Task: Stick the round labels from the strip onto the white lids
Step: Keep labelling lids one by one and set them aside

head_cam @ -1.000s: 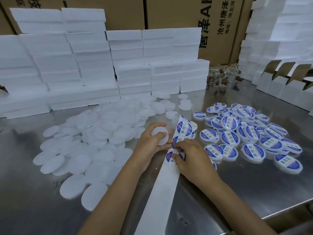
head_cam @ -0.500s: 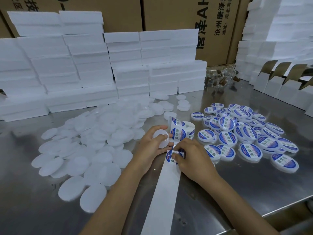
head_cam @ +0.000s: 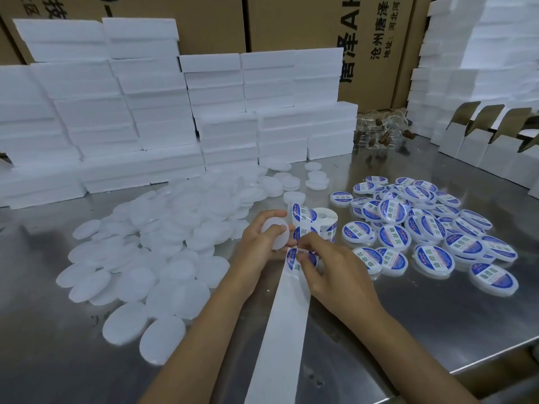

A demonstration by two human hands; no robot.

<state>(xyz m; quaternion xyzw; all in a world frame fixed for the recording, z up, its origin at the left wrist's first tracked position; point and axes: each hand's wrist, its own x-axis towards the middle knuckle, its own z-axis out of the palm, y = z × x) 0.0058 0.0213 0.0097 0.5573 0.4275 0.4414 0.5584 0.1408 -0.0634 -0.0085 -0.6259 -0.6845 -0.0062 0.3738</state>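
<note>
Head view: left hand (head_cam: 256, 243) grips a plain white lid (head_cam: 277, 233), fingers curled round its rim, thumb on its face. Just right of those fingers, right hand (head_cam: 329, 266) pinches a round blue label (head_cam: 300, 259) at the end of the strip (head_cam: 287, 322), fingertips together on it. Label roll (head_cam: 318, 221) stands just beyond both hands. Unlabelled lids (head_cam: 151, 249) lie left of the fingers, labelled lids (head_cam: 423, 228) to the right, all on a steel table (head_cam: 408, 325).

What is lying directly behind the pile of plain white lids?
Behind the plain white lids, stacked white foam blocks stand on the metal table. The blocks hide the bottoms of the cardboard boxes behind them.
</note>
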